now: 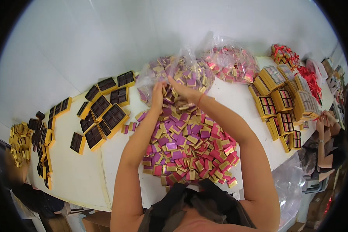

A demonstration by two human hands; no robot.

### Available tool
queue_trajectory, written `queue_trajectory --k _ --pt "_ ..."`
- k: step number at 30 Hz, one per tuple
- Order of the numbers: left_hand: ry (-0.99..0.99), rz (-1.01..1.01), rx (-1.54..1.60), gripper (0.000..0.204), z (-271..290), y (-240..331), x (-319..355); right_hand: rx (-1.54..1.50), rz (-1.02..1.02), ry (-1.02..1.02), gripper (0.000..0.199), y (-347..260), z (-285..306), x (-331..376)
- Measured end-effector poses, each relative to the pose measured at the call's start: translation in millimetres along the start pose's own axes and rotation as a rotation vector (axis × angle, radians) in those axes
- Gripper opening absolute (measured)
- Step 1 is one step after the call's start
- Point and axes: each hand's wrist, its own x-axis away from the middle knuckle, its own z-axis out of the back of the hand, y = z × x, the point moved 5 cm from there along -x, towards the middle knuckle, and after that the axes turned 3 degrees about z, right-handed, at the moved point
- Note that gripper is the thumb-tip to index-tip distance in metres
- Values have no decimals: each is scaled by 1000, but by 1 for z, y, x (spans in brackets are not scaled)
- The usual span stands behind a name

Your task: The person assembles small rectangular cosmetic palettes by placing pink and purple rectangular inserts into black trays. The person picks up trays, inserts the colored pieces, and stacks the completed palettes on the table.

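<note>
While both reach the far worktop edge, left hand and right hand clamped on clear bag, wrapped sweets heaped below

bare table strip right of hands, wrapped-sweet heap below, clear bag ahead, open trays left

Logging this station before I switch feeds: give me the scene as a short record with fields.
left hand: gripping the clear bag's edge
right hand: at the bag's mouth, among wrapped pieces
clear bag: holds purple and gold pieces
pile: pink, purple, gold pieces on white table
empty trays: left of pile
filled boxes: right
</note>
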Motion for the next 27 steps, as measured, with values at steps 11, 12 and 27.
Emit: queue_trajectory --k 11,12,27 --pt "-197 -174 -625 33 45 65 119 490 363 147 49 -14 -17 132" --pt "-171 -201 -635 34 51 67 120 523 414 318 50 -19 2 136" --pt "143 -214 -800 48 -12 134 -161 798 182 1015 36 -75 225 23"
